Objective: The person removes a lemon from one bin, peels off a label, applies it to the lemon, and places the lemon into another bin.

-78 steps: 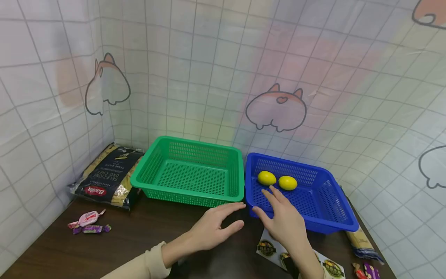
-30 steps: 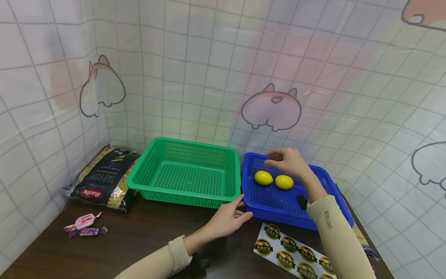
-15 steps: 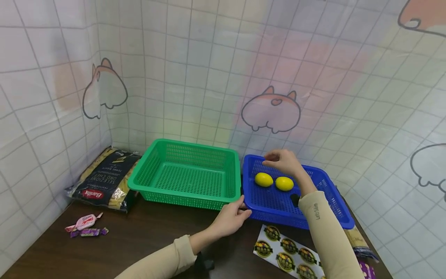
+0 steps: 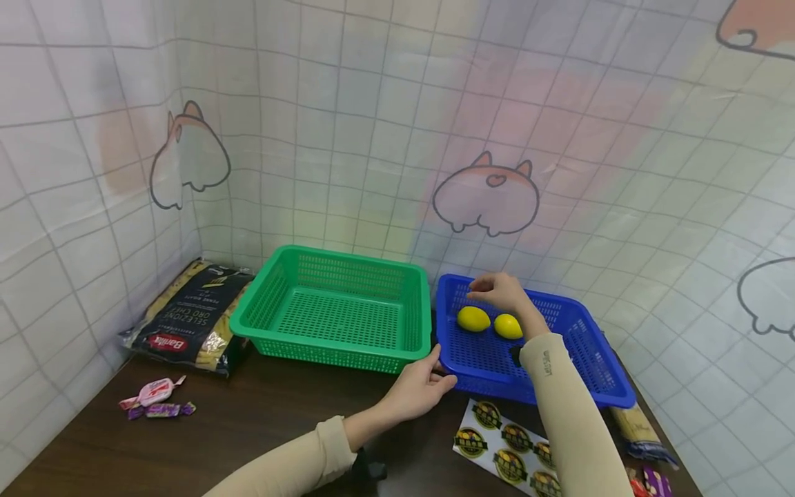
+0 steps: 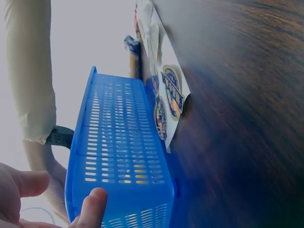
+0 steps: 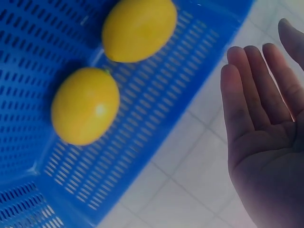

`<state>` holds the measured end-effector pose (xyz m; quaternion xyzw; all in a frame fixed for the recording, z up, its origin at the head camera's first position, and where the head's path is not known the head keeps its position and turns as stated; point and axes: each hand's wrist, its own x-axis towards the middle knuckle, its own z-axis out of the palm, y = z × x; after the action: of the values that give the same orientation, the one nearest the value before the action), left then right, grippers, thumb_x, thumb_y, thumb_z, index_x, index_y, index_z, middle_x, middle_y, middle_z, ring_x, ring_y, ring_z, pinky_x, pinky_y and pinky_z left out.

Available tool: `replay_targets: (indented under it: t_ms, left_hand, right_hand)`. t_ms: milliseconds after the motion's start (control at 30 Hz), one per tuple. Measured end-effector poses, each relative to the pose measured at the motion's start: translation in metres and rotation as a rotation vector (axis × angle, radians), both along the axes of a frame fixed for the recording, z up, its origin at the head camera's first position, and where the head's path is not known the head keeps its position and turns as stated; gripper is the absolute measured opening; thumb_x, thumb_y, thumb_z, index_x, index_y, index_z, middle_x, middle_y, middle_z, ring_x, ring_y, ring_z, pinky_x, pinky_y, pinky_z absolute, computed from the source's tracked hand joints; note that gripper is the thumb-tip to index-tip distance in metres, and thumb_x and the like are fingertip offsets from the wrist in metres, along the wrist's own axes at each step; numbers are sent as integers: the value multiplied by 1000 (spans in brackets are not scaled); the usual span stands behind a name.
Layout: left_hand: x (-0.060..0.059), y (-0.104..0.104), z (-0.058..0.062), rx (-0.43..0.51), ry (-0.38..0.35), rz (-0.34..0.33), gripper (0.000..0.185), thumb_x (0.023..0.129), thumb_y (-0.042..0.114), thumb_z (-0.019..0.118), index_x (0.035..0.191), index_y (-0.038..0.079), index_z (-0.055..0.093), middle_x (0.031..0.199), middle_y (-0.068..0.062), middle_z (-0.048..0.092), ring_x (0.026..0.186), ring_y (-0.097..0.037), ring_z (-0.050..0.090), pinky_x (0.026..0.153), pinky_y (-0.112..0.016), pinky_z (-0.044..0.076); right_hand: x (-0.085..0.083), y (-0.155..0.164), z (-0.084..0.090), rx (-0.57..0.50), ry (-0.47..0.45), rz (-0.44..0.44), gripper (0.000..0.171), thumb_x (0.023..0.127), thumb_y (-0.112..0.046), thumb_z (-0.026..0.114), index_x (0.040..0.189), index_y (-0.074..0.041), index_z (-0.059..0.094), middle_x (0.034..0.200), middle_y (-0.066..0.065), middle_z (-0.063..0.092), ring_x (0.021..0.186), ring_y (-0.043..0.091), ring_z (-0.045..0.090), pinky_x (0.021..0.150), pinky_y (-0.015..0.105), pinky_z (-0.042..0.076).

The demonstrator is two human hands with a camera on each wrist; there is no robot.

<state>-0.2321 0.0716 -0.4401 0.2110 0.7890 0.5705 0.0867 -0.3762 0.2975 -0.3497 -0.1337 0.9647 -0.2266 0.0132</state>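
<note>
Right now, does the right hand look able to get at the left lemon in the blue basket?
Probably yes: the right hand looks empty and close by, the blue basket is open on top, and nothing covers the left lemon.

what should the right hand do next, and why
Probably lower the right hand to the far rim of the blue basket: it hovers over the basket's far side, holding nothing, while the left hand is at the near left corner. Holding both places could steady the basket, with two lemons lying inside.
</note>
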Motion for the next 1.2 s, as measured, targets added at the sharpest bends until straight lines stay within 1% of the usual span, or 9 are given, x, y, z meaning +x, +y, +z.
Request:
replay_targets:
  t_ms: [200,367,533,633,833,933,1033,1100,1200]
  left_hand:
    - [0,2,-2,-7,-28,-21,81,98,37,62,158,5,19,138,-15,59,107,-21,72,83,-31,60]
    - [0,5,-2,28,-19,15,79,98,33,62,158,4,21,130,-14,64,106,-22,72,83,-32,60]
    - [-1,8,-3,72,-20,44,79,97,29,64,157,1,22,120,-11,68,103,-19,72,82,-29,60]
    - [-2,9,-4,93,-19,44,78,96,27,65,156,-1,22,117,-10,70,102,-17,72,81,-27,60]
    - [-6,10,-3,117,-18,48,76,96,24,65,156,-1,24,117,-10,71,102,-16,72,81,-25,59]
    - [-5,10,-2,127,-24,68,74,96,24,65,155,0,27,118,-12,71,104,-18,72,83,-27,59]
    - [-3,11,-3,146,-29,108,69,97,23,64,154,1,32,119,-13,72,107,-21,72,86,-31,60]
    - [-2,12,-5,168,-30,138,65,97,22,63,152,1,36,116,-13,73,106,-22,73,85,-32,60]
    - [-3,13,-8,192,-22,186,60,97,21,63,150,1,40,109,-12,76,100,-20,75,82,-30,60]
  right_hand:
    - [-4,6,-19,-19,-85,-40,44,97,-31,64,133,-6,62,132,17,65,124,37,59,106,55,47]
    - [-6,9,-28,-55,-118,-87,45,97,-32,64,134,-7,61,135,17,64,127,38,57,109,58,43]
    - [-10,10,-38,-45,-128,-95,46,96,-31,65,135,-7,61,136,18,62,128,39,56,108,57,44]
    - [-11,9,-40,-41,-122,-94,46,96,-29,65,135,-6,60,137,19,61,129,39,56,107,56,46]
    - [-12,2,-34,-20,-124,-109,44,96,-19,65,138,-4,58,139,21,60,130,39,55,107,53,46]
    - [-14,2,-35,1,-149,-127,45,97,-17,64,138,-4,57,141,21,58,132,39,53,110,54,44]
    - [-15,3,-39,17,-185,-139,45,97,-17,64,139,-4,56,143,21,56,134,40,51,112,55,42]
    - [-15,2,-42,32,-204,-141,45,97,-17,64,139,-4,56,144,22,56,135,41,50,112,56,41]
    - [-16,1,-43,50,-211,-142,44,96,-17,65,138,-4,57,144,22,56,135,41,50,112,57,41]
